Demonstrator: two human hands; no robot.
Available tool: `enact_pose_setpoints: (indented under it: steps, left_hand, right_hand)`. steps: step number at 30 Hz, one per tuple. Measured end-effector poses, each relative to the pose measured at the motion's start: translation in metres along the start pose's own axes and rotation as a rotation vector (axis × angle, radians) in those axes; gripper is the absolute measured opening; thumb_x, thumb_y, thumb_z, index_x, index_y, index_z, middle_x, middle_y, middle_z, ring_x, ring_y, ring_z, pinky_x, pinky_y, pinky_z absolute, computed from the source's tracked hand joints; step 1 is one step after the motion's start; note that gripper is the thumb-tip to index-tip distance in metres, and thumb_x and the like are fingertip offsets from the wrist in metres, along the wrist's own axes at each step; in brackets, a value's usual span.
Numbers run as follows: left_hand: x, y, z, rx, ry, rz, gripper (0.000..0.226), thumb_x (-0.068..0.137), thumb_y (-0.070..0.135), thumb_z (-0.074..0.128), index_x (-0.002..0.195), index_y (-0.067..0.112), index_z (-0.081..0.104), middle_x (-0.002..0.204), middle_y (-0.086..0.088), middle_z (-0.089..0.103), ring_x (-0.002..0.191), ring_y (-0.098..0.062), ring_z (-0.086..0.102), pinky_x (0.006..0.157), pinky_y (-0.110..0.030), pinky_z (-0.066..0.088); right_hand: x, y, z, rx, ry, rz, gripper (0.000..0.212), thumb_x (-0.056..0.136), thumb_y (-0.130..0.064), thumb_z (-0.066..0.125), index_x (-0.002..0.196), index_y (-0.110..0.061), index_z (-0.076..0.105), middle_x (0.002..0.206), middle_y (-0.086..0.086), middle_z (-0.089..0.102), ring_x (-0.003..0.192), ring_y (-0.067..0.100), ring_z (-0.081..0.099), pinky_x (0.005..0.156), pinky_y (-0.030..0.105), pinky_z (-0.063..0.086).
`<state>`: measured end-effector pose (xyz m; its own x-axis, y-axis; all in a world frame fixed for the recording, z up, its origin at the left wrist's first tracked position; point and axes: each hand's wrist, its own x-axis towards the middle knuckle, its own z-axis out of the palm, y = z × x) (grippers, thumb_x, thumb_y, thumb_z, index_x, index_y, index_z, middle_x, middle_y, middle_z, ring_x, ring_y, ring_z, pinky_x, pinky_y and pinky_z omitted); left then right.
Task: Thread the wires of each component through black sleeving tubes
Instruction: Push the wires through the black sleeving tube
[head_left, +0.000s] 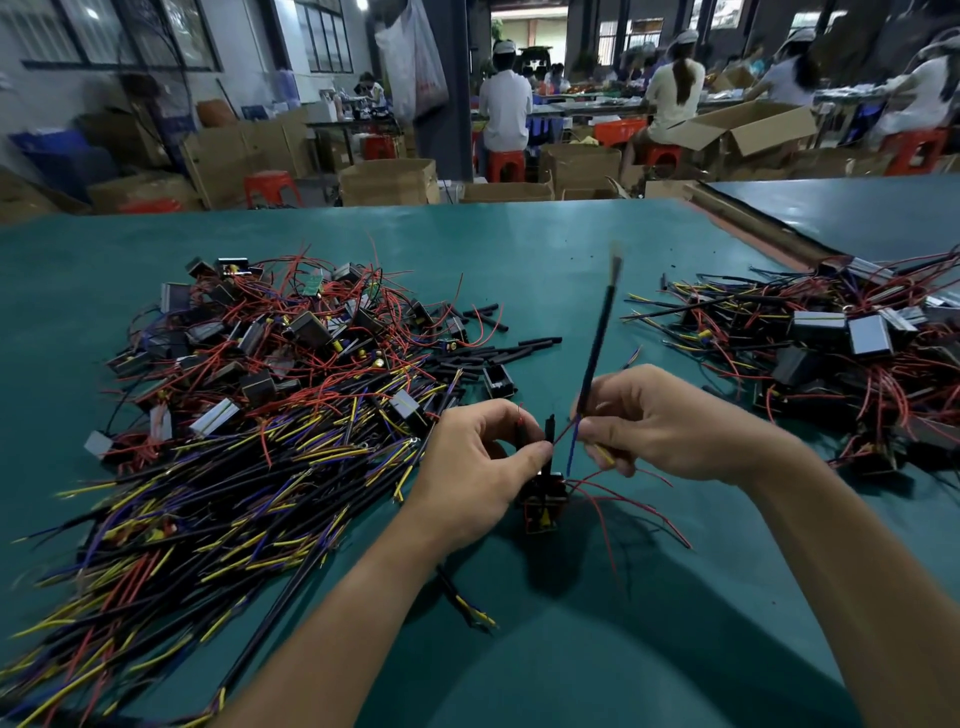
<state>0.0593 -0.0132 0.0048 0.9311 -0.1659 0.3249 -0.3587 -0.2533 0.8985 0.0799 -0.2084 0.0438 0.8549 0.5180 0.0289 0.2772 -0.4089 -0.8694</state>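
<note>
My left hand (478, 467) pinches a short black sleeve (549, 431) and red wires above a small black component (543, 501) that hangs below my fingers. Blue, yellow and red wires run up from that component. My right hand (665, 421) grips a long black sleeving tube (597, 348), which points up and away with wire ends sticking out of its blurred top. A blue wire (571, 447) and a yellow wire pass between the two hands.
A large heap of components with wires (249, 395) covers the green table (545, 249) on the left. Loose short black sleeves (498, 353) lie beside it. A second heap of components (841, 353) sits at the right. People sit among cardboard boxes beyond the table.
</note>
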Motion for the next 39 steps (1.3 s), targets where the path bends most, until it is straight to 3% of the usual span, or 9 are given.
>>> enact_pose_setpoints:
  steps: [5,8,12,16,24,29,34,37,39]
  left_hand:
    - [-0.001,0.000,-0.001,0.044,0.014,0.002,0.011,0.080,0.004,0.075,0.074,0.010,0.068,0.060,0.012,0.063,0.053,0.000,0.054,0.056,-0.015,0.042]
    - [-0.002,0.001,-0.001,0.038,-0.011,0.006,0.012,0.080,0.002,0.074,0.074,0.010,0.068,0.059,0.014,0.061,0.052,0.002,0.052,0.055,-0.011,0.039]
    - [-0.002,0.003,0.000,0.045,-0.028,0.019,0.015,0.080,0.002,0.075,0.073,0.013,0.066,0.061,0.015,0.062,0.054,0.002,0.053,0.057,-0.012,0.041]
    - [-0.002,0.001,-0.001,0.080,-0.010,0.028,0.014,0.079,0.006,0.076,0.073,0.015,0.067,0.064,0.011,0.064,0.059,-0.002,0.058,0.061,-0.017,0.044]
    - [-0.002,-0.001,0.000,0.095,-0.022,0.042,0.014,0.078,0.013,0.078,0.073,0.017,0.066,0.064,0.013,0.063,0.054,-0.007,0.053,0.053,-0.025,0.045]
    - [-0.001,0.003,-0.001,0.016,0.008,0.003,0.007,0.083,0.016,0.069,0.077,0.018,0.072,0.065,0.009,0.067,0.049,0.000,0.054,0.052,-0.014,0.041]
    - [-0.002,0.005,-0.002,-0.065,0.035,-0.089,0.018,0.081,0.027,0.056,0.082,0.028,0.074,0.064,0.007,0.068,0.048,-0.017,0.048,0.050,-0.030,0.041]
    - [-0.001,0.003,-0.002,-0.025,0.044,-0.062,0.013,0.087,0.016,0.065,0.087,0.026,0.074,0.051,0.015,0.058,0.046,-0.010,0.046,0.052,-0.023,0.038]
    - [0.000,0.002,-0.003,-0.044,0.064,-0.061,0.013,0.087,0.007,0.068,0.091,0.018,0.075,0.055,0.016,0.062,0.044,0.000,0.049,0.049,-0.016,0.041]
  right_hand:
    - [0.003,0.006,-0.001,-0.098,0.087,0.001,0.013,0.093,-0.017,0.062,0.083,-0.021,0.069,0.057,0.003,0.061,0.048,0.017,0.045,0.047,0.026,0.040]
    - [0.004,0.004,0.005,-0.034,0.099,-0.027,0.010,0.093,-0.013,0.062,0.086,-0.012,0.068,0.056,0.005,0.060,0.049,0.019,0.049,0.048,0.027,0.042]
    - [0.006,0.002,0.009,-0.079,0.180,-0.050,0.019,0.091,-0.012,0.066,0.074,-0.003,0.068,0.063,0.011,0.068,0.057,0.014,0.059,0.057,0.033,0.052]
    - [0.006,0.002,0.009,-0.040,0.145,-0.028,0.015,0.091,-0.008,0.064,0.079,-0.002,0.071,0.067,0.002,0.072,0.062,0.010,0.064,0.062,0.023,0.057]
    - [0.000,0.002,0.000,0.093,0.027,0.064,0.012,0.092,-0.006,0.063,0.082,-0.001,0.068,0.066,0.006,0.067,0.054,0.016,0.055,0.055,0.024,0.051]
    - [0.005,-0.002,0.000,0.144,0.266,-0.020,0.017,0.090,-0.001,0.062,0.074,-0.004,0.067,0.059,0.002,0.066,0.051,0.016,0.054,0.050,0.022,0.049]
    - [0.007,-0.005,0.004,0.240,0.398,-0.085,0.019,0.091,-0.001,0.060,0.073,-0.006,0.063,0.056,0.001,0.062,0.045,0.008,0.052,0.047,0.019,0.047]
    - [0.008,-0.006,0.010,0.203,0.394,-0.094,0.017,0.091,-0.001,0.062,0.074,-0.005,0.065,0.056,0.001,0.062,0.046,0.010,0.052,0.048,0.021,0.048]
    - [0.009,-0.007,0.013,0.179,0.396,-0.105,0.015,0.090,-0.002,0.063,0.076,-0.004,0.067,0.058,0.002,0.063,0.048,0.013,0.052,0.048,0.023,0.048]
